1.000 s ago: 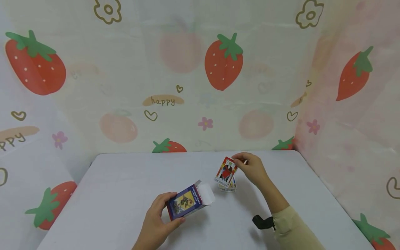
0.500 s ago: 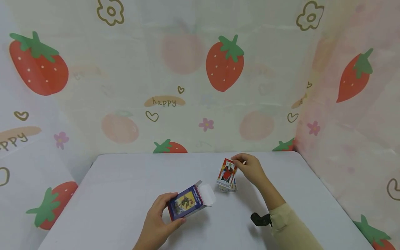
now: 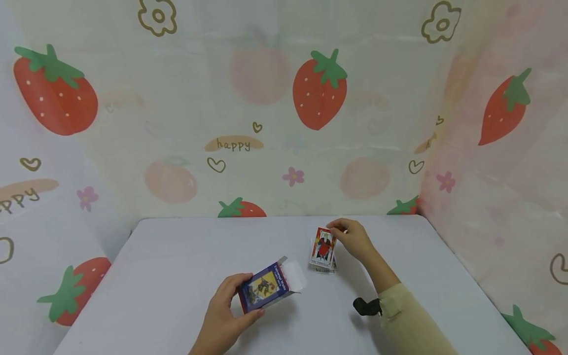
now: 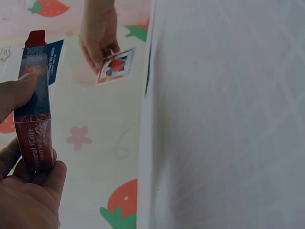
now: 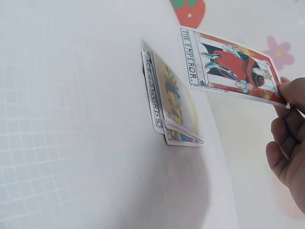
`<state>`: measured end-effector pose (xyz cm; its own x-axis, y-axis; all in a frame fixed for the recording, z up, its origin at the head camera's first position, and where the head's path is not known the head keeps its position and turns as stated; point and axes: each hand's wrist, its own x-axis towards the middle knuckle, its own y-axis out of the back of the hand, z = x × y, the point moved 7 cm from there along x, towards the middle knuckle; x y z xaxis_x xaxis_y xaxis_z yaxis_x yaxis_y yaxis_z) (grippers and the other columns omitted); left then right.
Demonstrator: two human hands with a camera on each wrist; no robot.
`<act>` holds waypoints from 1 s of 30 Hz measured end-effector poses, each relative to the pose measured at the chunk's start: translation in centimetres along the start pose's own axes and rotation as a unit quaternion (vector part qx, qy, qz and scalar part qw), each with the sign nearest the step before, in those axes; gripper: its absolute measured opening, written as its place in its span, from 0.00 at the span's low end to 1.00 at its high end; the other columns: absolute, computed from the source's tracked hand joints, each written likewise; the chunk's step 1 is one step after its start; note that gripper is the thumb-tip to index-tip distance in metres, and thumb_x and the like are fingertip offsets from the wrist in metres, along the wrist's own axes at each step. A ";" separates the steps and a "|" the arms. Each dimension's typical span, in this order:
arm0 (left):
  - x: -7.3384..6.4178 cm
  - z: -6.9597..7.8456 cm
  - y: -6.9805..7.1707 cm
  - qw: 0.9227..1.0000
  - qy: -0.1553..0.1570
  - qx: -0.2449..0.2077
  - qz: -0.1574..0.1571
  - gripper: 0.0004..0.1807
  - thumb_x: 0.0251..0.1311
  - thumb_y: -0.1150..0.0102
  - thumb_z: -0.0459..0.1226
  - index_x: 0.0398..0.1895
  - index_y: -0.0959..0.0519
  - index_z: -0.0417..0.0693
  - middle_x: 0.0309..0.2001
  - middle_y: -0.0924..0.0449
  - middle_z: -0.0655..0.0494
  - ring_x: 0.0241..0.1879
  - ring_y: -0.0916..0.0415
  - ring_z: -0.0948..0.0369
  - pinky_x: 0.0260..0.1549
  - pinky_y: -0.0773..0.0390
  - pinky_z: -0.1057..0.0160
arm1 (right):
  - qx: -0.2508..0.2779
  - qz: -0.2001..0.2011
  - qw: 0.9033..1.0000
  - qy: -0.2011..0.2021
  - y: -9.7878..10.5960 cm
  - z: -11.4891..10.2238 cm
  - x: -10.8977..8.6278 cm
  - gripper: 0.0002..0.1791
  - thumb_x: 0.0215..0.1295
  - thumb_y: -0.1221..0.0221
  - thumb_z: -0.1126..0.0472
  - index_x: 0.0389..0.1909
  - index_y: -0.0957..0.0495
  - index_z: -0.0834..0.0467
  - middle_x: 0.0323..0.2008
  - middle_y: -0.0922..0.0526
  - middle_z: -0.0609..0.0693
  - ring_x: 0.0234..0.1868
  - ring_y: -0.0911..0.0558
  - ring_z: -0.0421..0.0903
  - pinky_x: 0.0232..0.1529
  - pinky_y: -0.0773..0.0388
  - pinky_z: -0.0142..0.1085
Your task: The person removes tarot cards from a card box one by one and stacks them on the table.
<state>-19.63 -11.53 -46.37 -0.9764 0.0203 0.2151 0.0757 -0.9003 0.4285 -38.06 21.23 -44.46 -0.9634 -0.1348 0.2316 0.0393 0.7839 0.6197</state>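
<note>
My left hand (image 3: 226,310) grips a blue tarot card box (image 3: 264,287) between thumb and fingers, tilted above the table with its white end flap (image 3: 293,276) folded open toward the right. In the left wrist view the box (image 4: 35,95) shows its narrow side and red end. My right hand (image 3: 355,239) pinches one corner of a tarot card (image 3: 324,247), red with a seated figure. The right wrist view reads "The Emperor" on that card (image 5: 233,67), held above a small, uneven pile of cards (image 5: 174,100) lying on the table.
The white table (image 3: 177,266) runs back to a cloth backdrop (image 3: 248,98) printed with strawberries, hearts and flowers. Another printed cloth (image 3: 506,187) closes off the right side. A black device (image 3: 367,306) sits at my right sleeve (image 3: 410,318).
My right hand has shifted slightly left and down, and the Emperor card has turned more upright, coming more squarely over the pile. The left hand and box stay nearly still.
</note>
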 end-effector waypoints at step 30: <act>0.0 -0.2 0.0 1.000 -0.005 -0.005 -0.001 0.40 0.45 0.16 0.39 0.63 0.26 0.64 0.62 0.27 0.67 0.60 0.26 0.63 0.64 0.25 0.51 | 0.024 -0.045 0.997 -0.054 -2.7 3.6 1.7 0.10 0.74 0.40 0.60 0.48 0.15 0.61 0.40 0.16 0.53 0.42 0.22 0.47 0.41 0.24 0.36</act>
<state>-19.68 -11.61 -46.53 -0.9744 0.0258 0.2234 0.0724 -0.9046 0.4201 -40.72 21.11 -48.45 -0.9857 -0.1411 0.0926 -0.0585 0.8000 0.5972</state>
